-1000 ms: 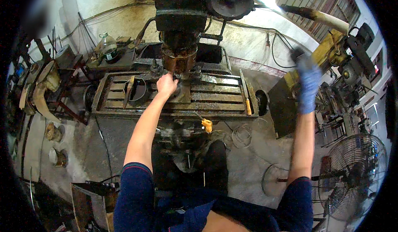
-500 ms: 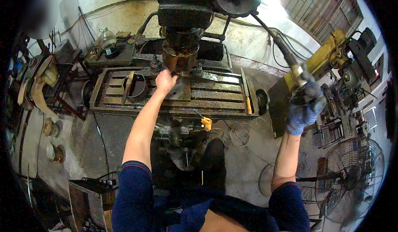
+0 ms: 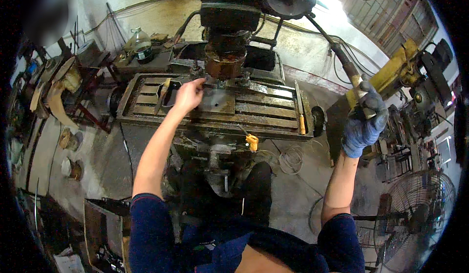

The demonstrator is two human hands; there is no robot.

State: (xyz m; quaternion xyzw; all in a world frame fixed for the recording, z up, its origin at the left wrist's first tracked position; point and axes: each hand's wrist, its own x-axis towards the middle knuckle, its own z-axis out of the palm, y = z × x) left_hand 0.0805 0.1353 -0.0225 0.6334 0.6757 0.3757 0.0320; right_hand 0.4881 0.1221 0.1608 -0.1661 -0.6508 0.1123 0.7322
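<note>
My bare left hand (image 3: 189, 96) is over the machine's slotted metal table (image 3: 268, 108), just left of the spindle head (image 3: 224, 60). Its fingers are bent and pressed together toward the spindle; whatever lies between them is too small to tell. Beneath the spindle, a flat metal plate (image 3: 220, 102) lies on the table. On the right, my right hand (image 3: 366, 121), in a blue and dark grey work glove, is wrapped round the end of a long lever (image 3: 346, 64) that slopes down from the machine. Left of my bare hand, a dark round pan (image 3: 171, 96) with a brush-like tool across it is partly covered.
A file with a yellow handle (image 3: 302, 124) lies at the table's right end. A yellow-handled tool (image 3: 251, 141) hangs at the front edge. A large fan (image 3: 415, 219) stands at lower right, a clear bottle (image 3: 141, 46) at back left. Coiled cable (image 3: 291, 159) lies on the floor.
My left hand has drawn a little leftward, away from the spindle, and its fingers now point toward it. My right hand remains on the lever. The whole view has shifted slightly.
</note>
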